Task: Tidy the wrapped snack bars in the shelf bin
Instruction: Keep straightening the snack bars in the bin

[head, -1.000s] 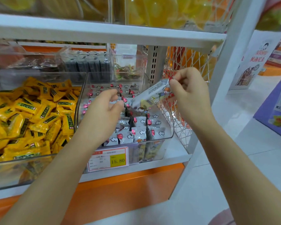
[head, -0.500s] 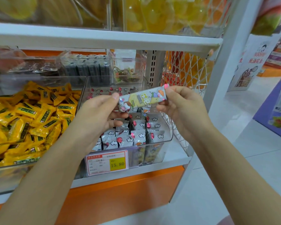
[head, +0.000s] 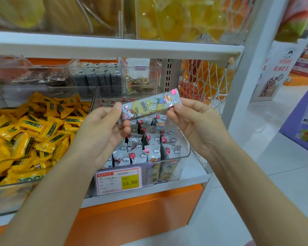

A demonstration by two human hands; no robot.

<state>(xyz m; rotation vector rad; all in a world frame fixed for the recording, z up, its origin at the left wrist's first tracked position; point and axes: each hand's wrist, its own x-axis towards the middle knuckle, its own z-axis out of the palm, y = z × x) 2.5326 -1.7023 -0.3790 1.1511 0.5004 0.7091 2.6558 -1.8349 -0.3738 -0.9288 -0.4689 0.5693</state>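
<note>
Shelf (head: pixel 167 186), clear bin (head: pixel 185 154), pale floor (head: pixel 265 183)

Bare left hand (head: pixel 103 134), bare right hand (head: pixel 198 126), bare forearms (head: pixel 60 183), short plain fingernails (head: pixel 118 106)

left grip (head: pixel 103 132) pinching, right grip (head: pixel 197 125) pinching, both raised forward

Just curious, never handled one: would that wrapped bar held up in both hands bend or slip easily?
Probably fairly stiff: the snack bar spans straight between the left hand and right hand, pinched only at its ends, without sagging. Likely light, since pinches alone carry it. It looks glossy, so perhaps slippery.
</note>
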